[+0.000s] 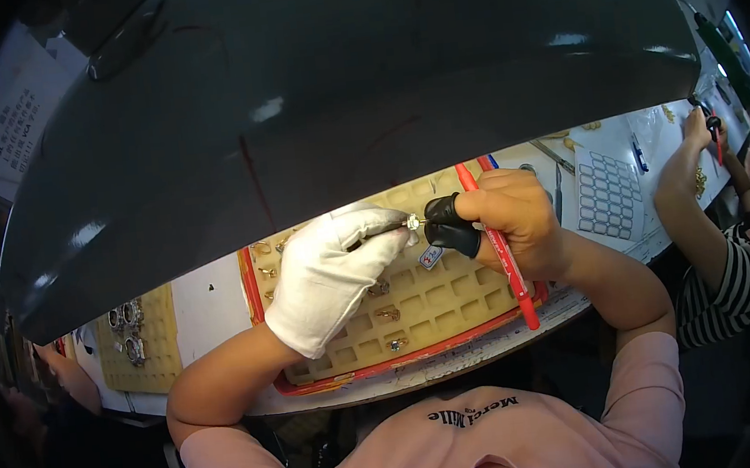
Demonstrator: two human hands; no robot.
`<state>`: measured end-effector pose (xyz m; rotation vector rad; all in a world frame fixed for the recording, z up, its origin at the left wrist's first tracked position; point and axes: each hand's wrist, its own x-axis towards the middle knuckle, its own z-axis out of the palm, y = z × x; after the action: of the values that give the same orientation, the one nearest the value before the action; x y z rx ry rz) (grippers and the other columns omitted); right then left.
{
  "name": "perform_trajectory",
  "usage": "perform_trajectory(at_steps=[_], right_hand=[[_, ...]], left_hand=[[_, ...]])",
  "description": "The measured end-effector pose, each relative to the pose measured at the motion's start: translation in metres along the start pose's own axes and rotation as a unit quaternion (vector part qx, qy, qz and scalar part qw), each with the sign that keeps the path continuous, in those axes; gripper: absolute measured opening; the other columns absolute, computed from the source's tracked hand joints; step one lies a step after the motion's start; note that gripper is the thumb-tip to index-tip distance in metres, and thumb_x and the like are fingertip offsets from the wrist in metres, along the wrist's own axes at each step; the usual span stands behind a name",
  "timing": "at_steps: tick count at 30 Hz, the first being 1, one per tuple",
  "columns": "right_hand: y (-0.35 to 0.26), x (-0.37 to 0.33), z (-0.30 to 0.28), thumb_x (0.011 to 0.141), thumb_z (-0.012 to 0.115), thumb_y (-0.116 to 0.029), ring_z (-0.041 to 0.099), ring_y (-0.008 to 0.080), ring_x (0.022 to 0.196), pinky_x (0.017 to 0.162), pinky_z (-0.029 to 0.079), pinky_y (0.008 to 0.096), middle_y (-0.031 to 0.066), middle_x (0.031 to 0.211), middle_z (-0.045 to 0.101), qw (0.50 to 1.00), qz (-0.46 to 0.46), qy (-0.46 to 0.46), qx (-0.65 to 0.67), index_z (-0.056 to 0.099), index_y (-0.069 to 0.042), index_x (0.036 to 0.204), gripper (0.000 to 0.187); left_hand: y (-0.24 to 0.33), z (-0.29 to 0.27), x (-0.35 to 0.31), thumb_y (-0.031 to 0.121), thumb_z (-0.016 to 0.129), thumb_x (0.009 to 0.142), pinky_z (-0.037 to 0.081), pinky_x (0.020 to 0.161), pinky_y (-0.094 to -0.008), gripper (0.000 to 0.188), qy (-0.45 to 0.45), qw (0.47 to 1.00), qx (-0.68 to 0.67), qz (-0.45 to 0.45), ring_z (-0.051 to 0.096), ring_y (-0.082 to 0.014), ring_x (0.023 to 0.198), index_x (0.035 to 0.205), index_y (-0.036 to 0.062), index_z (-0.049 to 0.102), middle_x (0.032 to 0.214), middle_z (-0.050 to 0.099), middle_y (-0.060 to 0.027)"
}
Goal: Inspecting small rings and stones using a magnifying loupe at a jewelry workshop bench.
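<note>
White fabric covers your left hand (328, 265), its thumb and fingertips pinched together at a small shiny piece (413, 222). Your right hand (518, 220) meets it from the right, black covers on thumb and finger, their tips nearly closed on the other side of the piece. So the piece sits between your two hands, above the tray. A red pen (515, 279) lies across your right hand, slanting from far left to near right.

Below them is the tray (359, 353), yellowish and pitted with square slots, edged in red. A tag (431, 257) lies just beneath your right fingertips; a ring (397, 345) sits in the near part, and others stand along the left.

On the white surface (209, 295), a second tray (164, 335) to the left carries silvery pieces (135, 350). To the right are a label sheet (608, 193), tweezers (555, 158) at its far left, and a blue pen (639, 154). A co-worker's striped sleeve (715, 291) shows at far right. Over the far side spreads a dark hood (334, 84).
</note>
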<state>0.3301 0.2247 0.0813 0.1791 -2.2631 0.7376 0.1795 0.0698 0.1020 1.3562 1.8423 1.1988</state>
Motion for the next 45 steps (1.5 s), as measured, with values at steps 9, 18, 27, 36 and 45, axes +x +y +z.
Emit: perform_trajectory(at_steps=[9,18,27,36,45], right_hand=[[0.001,-0.002,0.001,0.061,0.067,-0.002,0.057,0.0263,0.053,0.051,0.042,0.0336,0.0092,0.057,0.055,0.998,0.042,-0.036,0.008,0.058,-0.005,0.081,0.022],[0.000,-0.001,0.008,0.070,0.072,-0.015,0.059,0.0224,0.053,0.048,0.041,0.0313,0.0067,0.064,0.062,0.998,-0.020,0.024,-0.050,0.058,-0.003,0.090,0.027],[-0.001,-0.003,0.002,0.058,0.066,-0.006,0.047,0.0210,0.047,0.045,0.035,0.0327,0.0034,0.054,0.046,0.992,-0.066,-0.007,-0.103,0.062,-0.006,0.087,0.029],[0.003,-0.004,0.002,0.055,0.068,-0.006,0.048,0.0244,0.048,0.046,0.034,0.0346,0.0062,0.054,0.046,0.998,-0.037,0.014,-0.056,0.062,-0.006,0.087,0.032],[0.005,-0.004,0.002,0.054,0.067,-0.003,0.047,0.0256,0.048,0.047,0.034,0.0354,0.0071,0.052,0.043,0.999,-0.011,0.009,-0.052,0.063,-0.006,0.088,0.034]], left_hand=[[-0.002,0.002,0.001,0.009,0.061,0.080,0.049,0.063,-0.0283,0.014,0.045,0.984,0.105,0.135,0.061,-0.0206,0.069,0.091,0.0021,0.067,0.082,0.064,-0.0095],[-0.003,0.006,0.005,0.004,0.065,0.070,0.048,0.057,-0.0332,0.006,0.103,0.940,0.206,0.253,0.059,-0.0245,0.065,0.076,0.0048,0.064,0.073,0.060,-0.0068],[-0.006,0.008,0.002,0.010,0.066,0.074,0.049,0.059,-0.0330,0.012,0.082,0.952,0.224,0.191,0.061,-0.0250,0.068,0.085,0.0058,0.065,0.082,0.062,-0.0061],[-0.007,0.004,0.002,0.006,0.064,0.073,0.049,0.061,-0.0331,0.011,0.080,0.944,0.232,0.220,0.061,-0.0256,0.070,0.084,0.0053,0.065,0.081,0.063,-0.0076],[-0.009,0.004,0.004,0.004,0.065,0.072,0.046,0.057,-0.0335,0.010,0.086,0.937,0.211,0.265,0.058,-0.0252,0.064,0.083,0.0048,0.064,0.074,0.060,-0.0083]])
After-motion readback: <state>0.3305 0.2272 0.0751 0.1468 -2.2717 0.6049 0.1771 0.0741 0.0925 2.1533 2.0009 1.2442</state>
